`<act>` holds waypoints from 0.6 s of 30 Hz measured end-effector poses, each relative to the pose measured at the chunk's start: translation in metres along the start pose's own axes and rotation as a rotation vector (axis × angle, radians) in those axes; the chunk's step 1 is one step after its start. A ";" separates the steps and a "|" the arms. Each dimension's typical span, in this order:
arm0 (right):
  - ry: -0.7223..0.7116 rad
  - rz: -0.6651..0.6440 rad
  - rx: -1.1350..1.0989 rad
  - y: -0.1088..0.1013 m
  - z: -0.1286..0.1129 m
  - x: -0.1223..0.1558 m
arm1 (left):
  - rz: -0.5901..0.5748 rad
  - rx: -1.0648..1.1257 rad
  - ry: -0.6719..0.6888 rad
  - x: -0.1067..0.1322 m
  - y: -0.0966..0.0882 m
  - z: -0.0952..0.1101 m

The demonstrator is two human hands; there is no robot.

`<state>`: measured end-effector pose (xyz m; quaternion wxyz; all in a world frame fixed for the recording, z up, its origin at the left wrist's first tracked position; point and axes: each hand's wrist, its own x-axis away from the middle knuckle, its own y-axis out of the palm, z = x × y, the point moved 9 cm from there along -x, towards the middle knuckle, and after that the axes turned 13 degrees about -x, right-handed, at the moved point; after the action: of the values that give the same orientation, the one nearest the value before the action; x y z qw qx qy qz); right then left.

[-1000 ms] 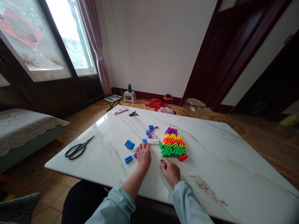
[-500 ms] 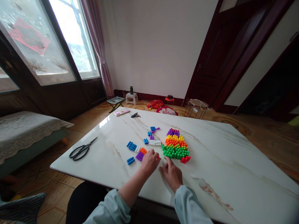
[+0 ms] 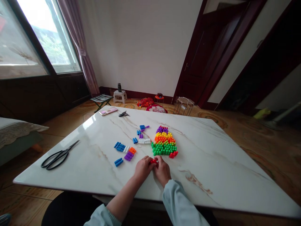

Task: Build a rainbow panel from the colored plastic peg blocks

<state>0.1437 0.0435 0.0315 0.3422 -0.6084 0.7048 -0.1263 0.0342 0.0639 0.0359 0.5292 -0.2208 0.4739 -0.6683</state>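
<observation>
My left hand (image 3: 143,167) and my right hand (image 3: 163,171) meet near the table's front edge, fingertips pinched on small red beads (image 3: 153,161). Fingers partly hide these beads, so I cannot tell how they are joined. Just beyond lies a block of round beads in rows: green (image 3: 164,148), orange (image 3: 162,139), yellow (image 3: 165,135) and purple (image 3: 162,129), with a red bead cluster (image 3: 173,154) at its near right corner. Left of my hands are purple tube beads (image 3: 129,156), orange tube beads (image 3: 132,150) and a pair of blue tube beads (image 3: 118,162).
Black-handled scissors (image 3: 60,156) lie at the left of the marble-look table (image 3: 94,175). Pliers (image 3: 124,114) and a phone (image 3: 108,111) rest at its far edge. White tube beads (image 3: 144,141) lie left of the block. Stools (image 3: 119,96) stand beyond.
My right hand has closed and come up to my left, and both now pinch the red beads. The camera view has turned to the right, shifting the scene left.
</observation>
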 end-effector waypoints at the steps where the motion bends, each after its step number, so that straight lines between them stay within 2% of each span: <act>1: 0.012 0.009 0.005 -0.001 0.001 0.000 | 0.006 -0.007 -0.008 0.000 0.001 -0.001; 6: 0.019 0.081 0.008 -0.007 0.004 0.002 | 0.047 0.065 -0.010 0.001 0.001 -0.005; 12: -0.011 0.318 -0.155 -0.050 0.019 0.010 | 0.066 0.223 -0.051 0.000 0.005 -0.015; 18: -0.008 0.410 -0.193 -0.073 0.041 0.010 | 0.085 0.217 -0.046 0.000 -0.001 -0.013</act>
<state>0.2260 0.0273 0.0417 0.3038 -0.4829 0.8211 0.0161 0.0236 0.0693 0.0308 0.5885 -0.1572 0.3955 -0.6874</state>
